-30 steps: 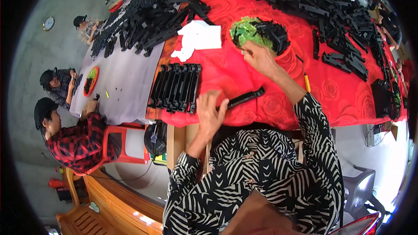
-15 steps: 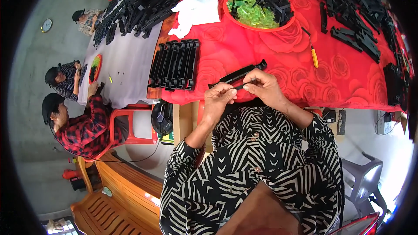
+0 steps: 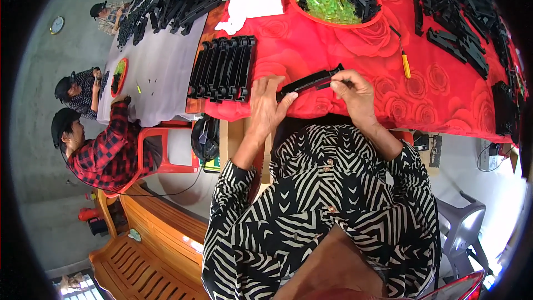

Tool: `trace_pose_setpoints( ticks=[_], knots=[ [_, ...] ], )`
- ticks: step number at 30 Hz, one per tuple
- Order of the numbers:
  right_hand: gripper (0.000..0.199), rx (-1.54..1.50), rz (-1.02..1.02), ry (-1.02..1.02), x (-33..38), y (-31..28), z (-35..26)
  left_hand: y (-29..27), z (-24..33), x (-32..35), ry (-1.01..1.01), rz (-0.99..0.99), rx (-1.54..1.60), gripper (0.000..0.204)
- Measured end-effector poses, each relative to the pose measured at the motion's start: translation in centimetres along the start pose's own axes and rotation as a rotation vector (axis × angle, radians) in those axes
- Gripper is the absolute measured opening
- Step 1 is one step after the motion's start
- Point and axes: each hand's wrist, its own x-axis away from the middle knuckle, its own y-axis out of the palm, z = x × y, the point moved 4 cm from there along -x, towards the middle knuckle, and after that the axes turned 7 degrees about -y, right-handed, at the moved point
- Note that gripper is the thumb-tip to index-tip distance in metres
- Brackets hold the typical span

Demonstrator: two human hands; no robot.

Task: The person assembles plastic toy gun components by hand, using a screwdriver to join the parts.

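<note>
I see my left hand [image 3: 265, 108] and right hand [image 3: 354, 93] raised at the near edge of the worktop [image 3: 444, 105], each pinching an end of a long black plastic strip [image 3: 310, 83] held just above the red cloth. The left thumb presses its near end; the right fingertips close on the far end. Half a second ago both hands sat closer together; a second ago the right reached toward the red bowl [image 3: 335, 22].
</note>
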Motion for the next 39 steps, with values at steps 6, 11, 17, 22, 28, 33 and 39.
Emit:
trace_pose_setpoints(
  ticks=[6,11,17,22,28,33,39],
  knots=[
    [0.01,0.041,0.015,-0.007,-0.4,-0.6,1.2,2.7,-1.8,0.3,0.028,-0.071,-0.072,0.045],
    [0.007,0.059,0.055,0.005,-0.5,-0.9,1.1,3.1,-1.2,-0.1,0.001,-0.159,-0.109,0.035],
    [0.008,0.189,0.008,-0.12,-0.5,-0.4,-0.7,3.0,-0.7,1.1,-0.268,-0.246,0.0,0.033],
    [0.01,0.204,-0.016,-0.149,-0.7,0.2,-3.6,2.9,0.1,1.4,-0.283,-0.203,0.354,0.036],
    [0.011,0.263,-0.024,-0.19,-1.3,0.6,-6.0,3.2,1.3,1.5,-0.353,-0.262,0.71,0.037],
    [0.012,0.384,-0.119,-0.246,-2.1,0.8,-6.8,3.7,1.1,2.1,-0.509,-0.453,0.81,0.036],
    [0.011,0.4,-0.144,-0.248,-2.3,1.1,-7.2,3.8,1.6,2.2,-0.467,-0.481,1.071,0.034]
  ],
)
